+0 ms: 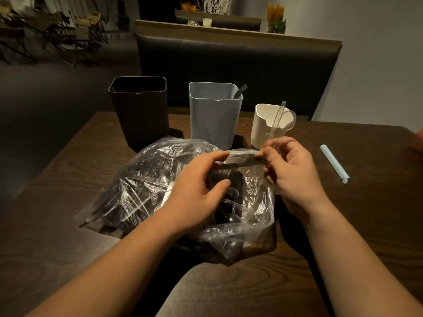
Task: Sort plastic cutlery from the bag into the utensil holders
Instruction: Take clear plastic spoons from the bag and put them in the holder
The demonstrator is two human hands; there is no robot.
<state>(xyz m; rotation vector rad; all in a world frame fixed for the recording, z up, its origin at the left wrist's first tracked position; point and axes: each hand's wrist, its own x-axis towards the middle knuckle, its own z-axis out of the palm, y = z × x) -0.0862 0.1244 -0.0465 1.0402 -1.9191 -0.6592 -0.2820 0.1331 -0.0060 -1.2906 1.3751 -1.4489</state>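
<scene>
A clear plastic bag (142, 179) full of black and clear cutlery lies on the wooden table (366, 213) in front of me. My left hand (196, 191) rests at the bag's open mouth, its thumb and fingers curled round the rim. My right hand (293, 172) pinches a clear plastic utensil (278, 124) that points up in front of the white holder (263, 131). A clear spoon stands in that white holder. The grey holder (215, 117) has a black fork (240, 90) sticking out. The black holder (139, 110) stands at the left.
A pale blue bag clip (334, 163) lies on the table to the right. Behind the holders is a dark padded bench back (229, 65). The table's near edge runs just under my forearms. Part of another hand (420, 140) shows at the far right edge.
</scene>
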